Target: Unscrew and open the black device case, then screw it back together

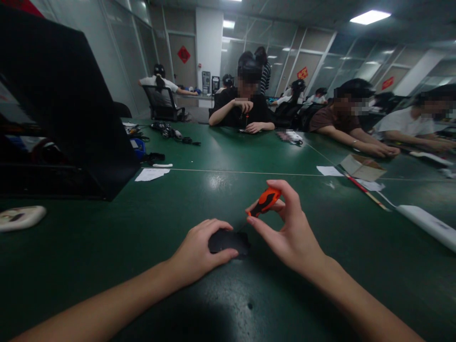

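My L hand (pixel 200 245) gripped dark flat pc. (pixel 224 241) on green tbl. (pixel 124 242); my R hand (pixel 295 237) held orange-blk screwdriver (pixel 264 201), tilted, nr. pc.

Your view is dim, lit by ceiling panels (pixel 370 17), with glare on the green bench (pixel 192 199); edges stretch, and shadow darkens the side nearest you.

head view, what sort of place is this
Probably a shared workroom: people seated around a large green table, bundled cables on it, and an orange-and-black screwdriver in the right hand.
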`<action>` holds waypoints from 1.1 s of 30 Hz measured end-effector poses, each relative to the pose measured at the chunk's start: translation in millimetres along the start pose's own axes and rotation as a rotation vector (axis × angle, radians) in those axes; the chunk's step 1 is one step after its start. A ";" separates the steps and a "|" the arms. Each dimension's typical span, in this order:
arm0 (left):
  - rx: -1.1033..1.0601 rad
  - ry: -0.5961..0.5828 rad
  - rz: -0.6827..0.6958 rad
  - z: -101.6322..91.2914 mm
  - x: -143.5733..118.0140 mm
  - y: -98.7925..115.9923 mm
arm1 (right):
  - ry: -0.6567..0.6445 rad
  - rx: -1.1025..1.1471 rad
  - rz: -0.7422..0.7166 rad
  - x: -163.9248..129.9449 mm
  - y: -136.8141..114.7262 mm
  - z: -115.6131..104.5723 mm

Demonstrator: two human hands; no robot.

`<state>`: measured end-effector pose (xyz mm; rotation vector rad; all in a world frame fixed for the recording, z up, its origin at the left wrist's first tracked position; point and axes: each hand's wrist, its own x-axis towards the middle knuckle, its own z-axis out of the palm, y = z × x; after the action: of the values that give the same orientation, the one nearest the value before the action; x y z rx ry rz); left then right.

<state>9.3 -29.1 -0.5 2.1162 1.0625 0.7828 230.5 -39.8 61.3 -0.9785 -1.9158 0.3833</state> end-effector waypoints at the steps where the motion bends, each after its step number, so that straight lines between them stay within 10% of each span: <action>1: -0.015 -0.030 0.012 -2.7 0.7 -0.4 | -0.028 0.028 -0.010 -0.2 -1.5 -0.2; 12: -0.049 -0.035 0.001 -1.8 2.9 1.9 | 0.014 -0.184 -0.060 0.3 1.9 -5.5; 33: -0.075 -0.020 -0.054 -4.3 4.0 -2.1 | -0.002 0.124 -0.016 -11.4 -13.2 6.6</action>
<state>7.1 -23.6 1.5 2.0199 1.0593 0.7625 221.6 -56.0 59.0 -0.8809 -1.8777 0.4876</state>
